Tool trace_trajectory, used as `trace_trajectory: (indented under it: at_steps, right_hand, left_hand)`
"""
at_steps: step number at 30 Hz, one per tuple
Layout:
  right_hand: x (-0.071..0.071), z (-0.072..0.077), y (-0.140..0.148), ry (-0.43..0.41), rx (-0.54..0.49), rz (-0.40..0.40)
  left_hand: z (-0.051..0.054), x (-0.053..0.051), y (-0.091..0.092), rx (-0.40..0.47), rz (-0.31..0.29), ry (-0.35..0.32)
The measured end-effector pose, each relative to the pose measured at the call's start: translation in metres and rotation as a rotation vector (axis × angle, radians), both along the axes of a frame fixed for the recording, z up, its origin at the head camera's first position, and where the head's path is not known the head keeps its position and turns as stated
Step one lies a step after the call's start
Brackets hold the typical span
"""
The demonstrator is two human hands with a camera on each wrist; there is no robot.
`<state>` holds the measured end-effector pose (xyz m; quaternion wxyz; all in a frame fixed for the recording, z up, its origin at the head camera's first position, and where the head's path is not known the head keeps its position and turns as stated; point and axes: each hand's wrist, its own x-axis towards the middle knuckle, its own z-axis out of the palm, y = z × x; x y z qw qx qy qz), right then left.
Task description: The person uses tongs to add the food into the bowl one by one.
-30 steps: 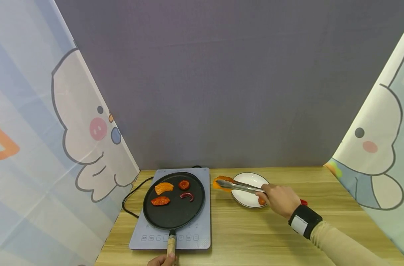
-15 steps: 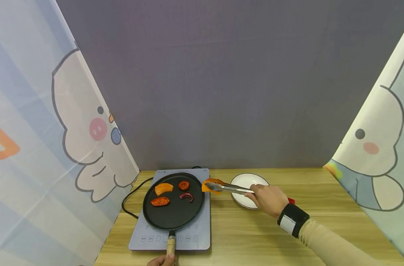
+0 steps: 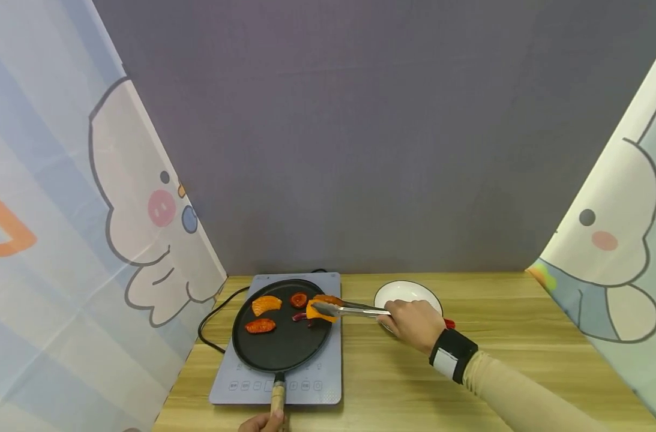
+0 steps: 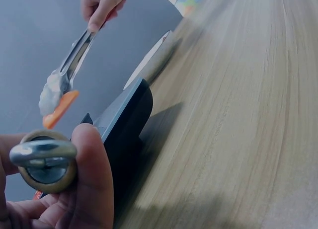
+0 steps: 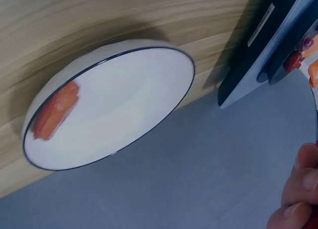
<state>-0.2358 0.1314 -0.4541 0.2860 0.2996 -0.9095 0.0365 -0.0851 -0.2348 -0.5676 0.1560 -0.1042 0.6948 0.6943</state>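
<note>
Gripping the pan handle [image 3: 278, 397], the left hand [image 3: 265, 423] has its fingers curled round it, with the pan [image 3: 281, 354] just ahead of it. The right hand [image 3: 416, 324] is clamped on the tongs [image 3: 355, 309]. Out to that hand's left, the tong tips pinch the orange piece [image 4: 60, 109] over the pan's right part. A firm but gentle squeeze should stop it slipping. It partly hides the dark curl [image 3: 299, 317], and the red round [image 3: 298, 300] is near, so the bare patch closer to the left hand looks safer for setting it down. The plate [image 5: 129, 95] lies just past the right hand, so a raised wrist helps avoid bumping it.
</note>
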Motion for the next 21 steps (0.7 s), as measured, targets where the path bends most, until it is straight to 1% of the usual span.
trace_trajectory:
  at_steps: [6, 9, 15, 21]
  right_hand:
    - [0.002, -0.001, -0.011, -0.042, -0.005, 0.017]
    - [0.003, -0.003, -0.015, -0.049, -0.005, 0.016]
    - [0.004, -0.008, -0.025, -0.032, -0.007, 0.025]
    - [0.005, -0.013, -0.038, -0.004, -0.023, 0.065]
  left_hand:
    - [0.003, 0.000, 0.003, 0.018, -0.011, 0.013]
    - [0.006, 0.000, 0.003, 0.029, -0.009, 0.001]
    - [0.009, 0.001, 0.004, 0.021, -0.009, -0.006]
    - [0.012, 0.002, 0.005, 0.005, -0.005, -0.011]
